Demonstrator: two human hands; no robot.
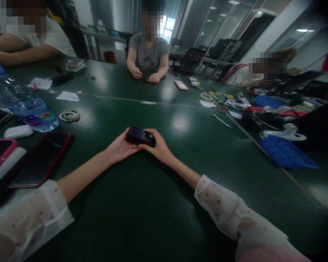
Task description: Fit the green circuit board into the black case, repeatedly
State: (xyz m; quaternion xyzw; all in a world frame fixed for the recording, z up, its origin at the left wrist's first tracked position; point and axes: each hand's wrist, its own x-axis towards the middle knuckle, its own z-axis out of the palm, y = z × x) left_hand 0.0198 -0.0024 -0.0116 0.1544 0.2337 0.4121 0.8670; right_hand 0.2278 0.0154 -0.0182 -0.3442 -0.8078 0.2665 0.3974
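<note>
at twelve o'clock we hold a black handheld device with a small screen (140, 137): our left hand (120, 148) half open, cupping its nine-o'clock end, our right hand (160, 146) curled round its three-o'clock end (grip made, release not yet).

Dk grn tbl (180, 189) w/ red-edged phone (41, 160), wht case (18, 131), water btl (36, 109) L; metal tool (222, 121), blue tray (288, 153) R

boxy black device (140, 137), dark screen (136, 131) upward, held between fingers (151, 131)
</note>
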